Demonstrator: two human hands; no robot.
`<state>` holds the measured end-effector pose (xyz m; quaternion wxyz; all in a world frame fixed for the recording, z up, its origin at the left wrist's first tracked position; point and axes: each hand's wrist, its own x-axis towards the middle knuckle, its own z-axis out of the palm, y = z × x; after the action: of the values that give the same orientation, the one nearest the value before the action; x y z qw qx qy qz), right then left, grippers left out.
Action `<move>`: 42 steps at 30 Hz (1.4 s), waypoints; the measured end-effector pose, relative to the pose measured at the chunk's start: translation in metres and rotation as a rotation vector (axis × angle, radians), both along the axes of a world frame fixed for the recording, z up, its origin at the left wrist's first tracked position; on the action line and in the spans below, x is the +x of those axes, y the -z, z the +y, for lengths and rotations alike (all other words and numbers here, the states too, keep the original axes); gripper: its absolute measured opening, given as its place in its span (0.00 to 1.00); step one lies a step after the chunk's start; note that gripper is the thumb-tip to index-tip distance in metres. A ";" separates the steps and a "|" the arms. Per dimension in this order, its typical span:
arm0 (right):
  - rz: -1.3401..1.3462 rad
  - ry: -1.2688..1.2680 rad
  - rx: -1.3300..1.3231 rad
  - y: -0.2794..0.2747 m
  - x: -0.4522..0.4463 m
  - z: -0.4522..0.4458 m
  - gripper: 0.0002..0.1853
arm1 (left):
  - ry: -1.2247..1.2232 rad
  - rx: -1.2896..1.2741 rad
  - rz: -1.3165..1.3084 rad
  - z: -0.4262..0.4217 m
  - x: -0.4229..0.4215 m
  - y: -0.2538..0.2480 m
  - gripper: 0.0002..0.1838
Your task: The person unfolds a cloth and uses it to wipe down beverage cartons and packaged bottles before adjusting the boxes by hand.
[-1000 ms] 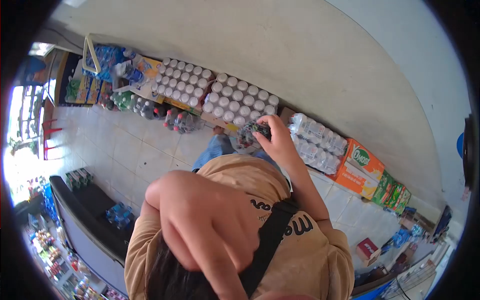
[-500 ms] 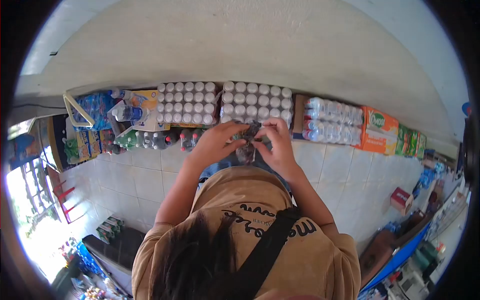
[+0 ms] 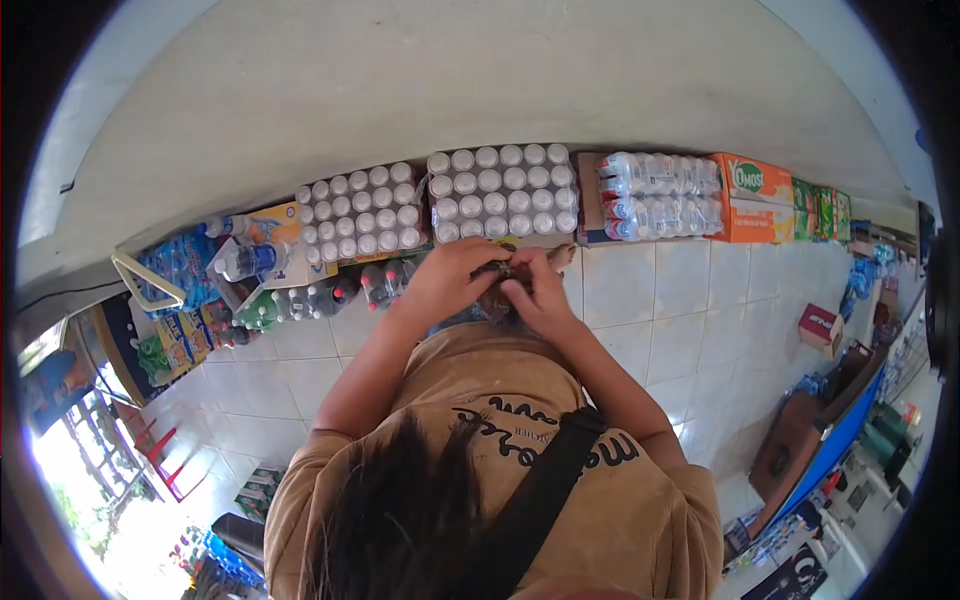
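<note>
Close in front of my body, both hands meet over a small clear plastic bag (image 3: 495, 303) with dark contents I cannot make out. My left hand (image 3: 447, 282) is closed, its fingers bent around the upper part of the bag. From the other side, my right hand (image 3: 543, 293) pinches the same upper part between thumb and fingers. The two sets of fingertips almost touch. Below them the body of the bag hangs down, partly hidden by the hands.
Shrink-wrapped packs of white-topped cans (image 3: 500, 190) line the wall ahead. Bottled water packs (image 3: 660, 200) and an orange Yomost carton (image 3: 757, 200) stand to the right. Soda bottles (image 3: 300, 298) are at the left. A red box (image 3: 820, 328) sits on the tiled floor (image 3: 690, 340).
My hands have drawn closer together at the top of the bag, and its upper part is now more covered by fingers. The camera view has turned slightly.
</note>
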<state>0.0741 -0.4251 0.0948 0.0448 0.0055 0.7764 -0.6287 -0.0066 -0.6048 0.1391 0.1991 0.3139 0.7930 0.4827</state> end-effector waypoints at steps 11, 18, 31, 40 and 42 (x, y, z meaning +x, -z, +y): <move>-0.091 -0.041 -0.019 0.087 0.002 0.003 0.13 | -0.142 -0.032 0.010 -0.008 -0.034 -0.001 0.16; 0.216 0.250 -0.038 0.076 -0.030 0.035 0.06 | -0.344 -0.041 0.123 -0.005 -0.087 -0.022 0.14; 0.010 -0.046 0.229 0.030 -0.047 0.039 0.21 | -0.331 -0.085 0.045 -0.012 -0.079 -0.030 0.13; -0.123 -0.048 0.628 0.101 -0.045 0.125 0.17 | -0.363 -0.239 0.375 -0.009 -0.101 -0.017 0.12; -0.075 0.095 0.619 0.079 -0.065 0.141 0.16 | -0.390 -0.250 0.406 -0.007 -0.111 -0.014 0.12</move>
<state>0.0089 -0.2839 0.0158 0.0401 0.0786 0.9275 -0.3632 -0.1175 -0.6114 0.1528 -0.0227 0.2188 0.9151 0.3381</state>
